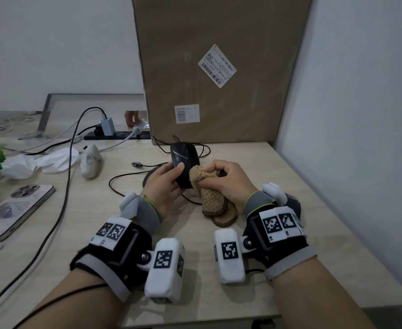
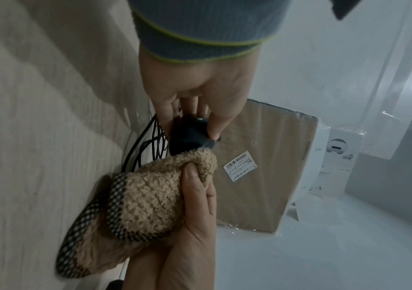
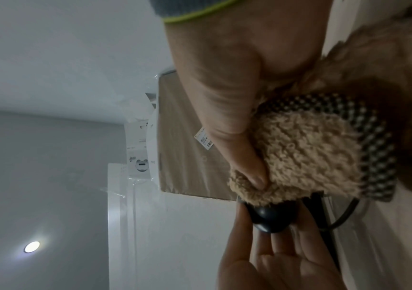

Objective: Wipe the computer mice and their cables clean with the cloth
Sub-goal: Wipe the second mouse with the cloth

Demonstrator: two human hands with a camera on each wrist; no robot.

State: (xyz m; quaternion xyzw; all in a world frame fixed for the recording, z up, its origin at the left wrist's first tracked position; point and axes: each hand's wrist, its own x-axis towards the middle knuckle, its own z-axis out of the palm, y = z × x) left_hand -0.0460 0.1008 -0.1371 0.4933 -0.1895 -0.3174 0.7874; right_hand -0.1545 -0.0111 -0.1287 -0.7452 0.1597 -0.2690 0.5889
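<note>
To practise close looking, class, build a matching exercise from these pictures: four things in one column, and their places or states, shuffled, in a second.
1 black computer mouse
2 fluffy tan cloth
3 pale smartphone
4 white charger plug

A lying flat at the table's left
B bunched in the right hand
C standing in the black power strip
D gripped by the left hand

Pairs: 1-D, 2-B, 3-A, 4-C

Blk mouse (image 1: 183, 162), glossy, tilted up off desk, held at its left side. Tan fleece cloth (image 1: 209, 188) w/ checkered trim bunched vs its right side. Blk cables (image 1: 133, 176) looped beneath; poss. 2nd mouse under.
</note>
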